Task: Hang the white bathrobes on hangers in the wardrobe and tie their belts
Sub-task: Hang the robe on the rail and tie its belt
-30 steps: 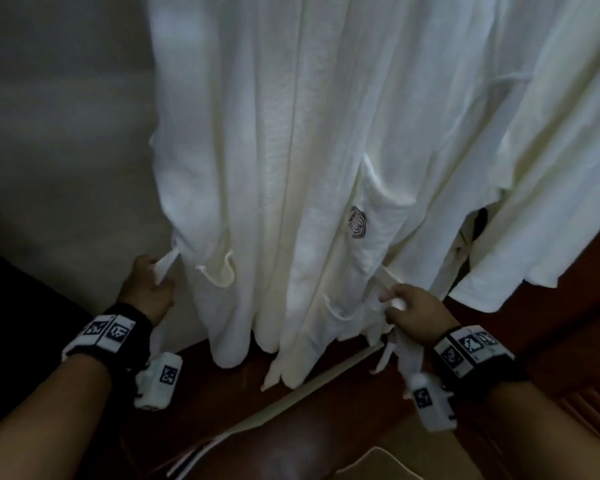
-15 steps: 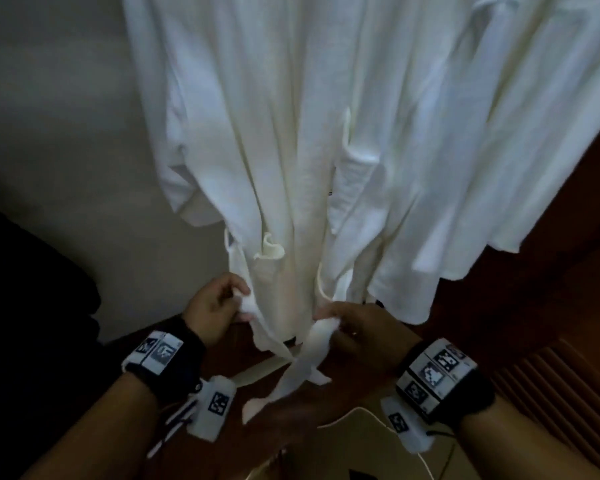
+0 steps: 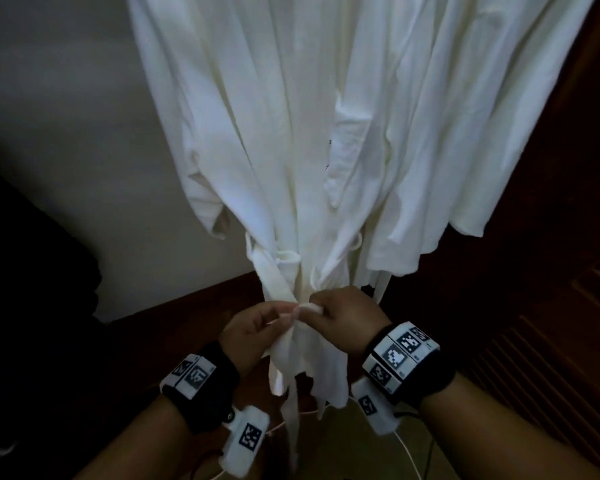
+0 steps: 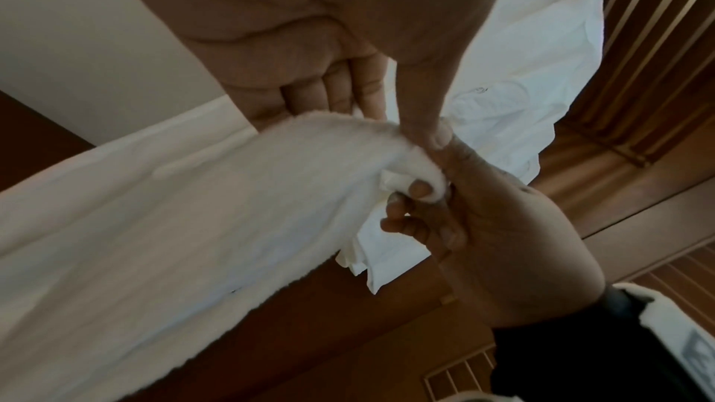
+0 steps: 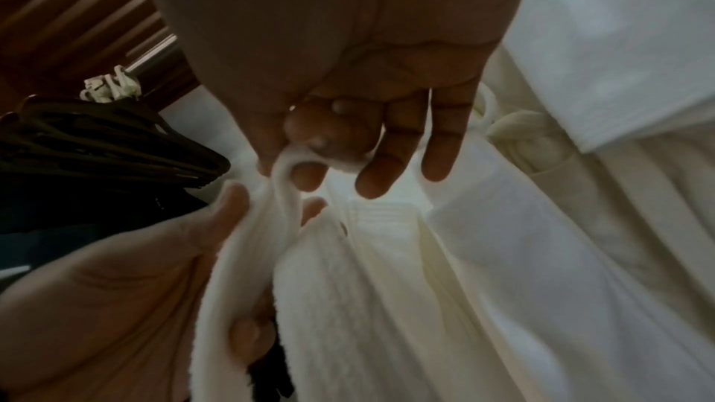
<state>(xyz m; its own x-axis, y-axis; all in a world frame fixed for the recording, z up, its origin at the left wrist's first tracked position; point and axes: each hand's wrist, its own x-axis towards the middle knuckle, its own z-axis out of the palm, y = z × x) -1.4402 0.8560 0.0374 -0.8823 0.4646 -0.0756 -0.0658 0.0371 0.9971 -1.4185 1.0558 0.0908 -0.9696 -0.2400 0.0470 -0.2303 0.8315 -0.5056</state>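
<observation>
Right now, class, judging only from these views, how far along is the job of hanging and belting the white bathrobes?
Done: two white cotton bathrobes already hang in the dark wooden wardrobe; their hangers are out of view. In hand: the left hand and right hand pinch the white fabric belt at the nearer robe's front. Left: no finished knot shows; the other robe's belt is hidden.

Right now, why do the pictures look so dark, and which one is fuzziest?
Head view: dim room, so the arms and floor go nearly black while the white bathrobe glows. Left wrist view: brightest, the belt smeared soft where it lies close to the lens. Right wrist view: fuzziest, the right hand huge and bent by the wide lens, the left hand shadowed.
</observation>
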